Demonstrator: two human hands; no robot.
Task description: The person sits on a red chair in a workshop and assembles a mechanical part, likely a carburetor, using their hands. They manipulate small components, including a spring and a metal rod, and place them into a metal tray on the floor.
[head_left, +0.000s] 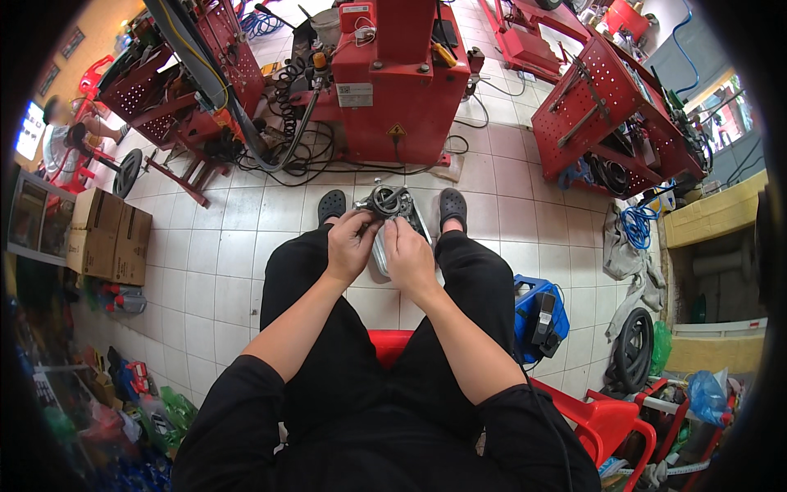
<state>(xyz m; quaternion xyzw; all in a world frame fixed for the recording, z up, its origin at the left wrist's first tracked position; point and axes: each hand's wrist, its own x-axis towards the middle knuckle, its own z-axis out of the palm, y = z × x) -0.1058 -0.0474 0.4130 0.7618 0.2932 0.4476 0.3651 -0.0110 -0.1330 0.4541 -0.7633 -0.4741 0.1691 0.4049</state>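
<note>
As the left hand (351,246) and right hand (408,258), fingers drawn together, hold a grey metal part (398,202) between the shoes (453,210), pale floor tiles (238,254) stretch to a red machine (361,135) flanked by red perforated carts (566,138).

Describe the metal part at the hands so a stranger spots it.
Find the large red machine at the top centre, then come down to the two dark clogs. Between them in the picture, at the left hand and right hand, is the grey metal part. Its round, ring-like top and metallic sheen set it apart from the matte clogs.
</note>
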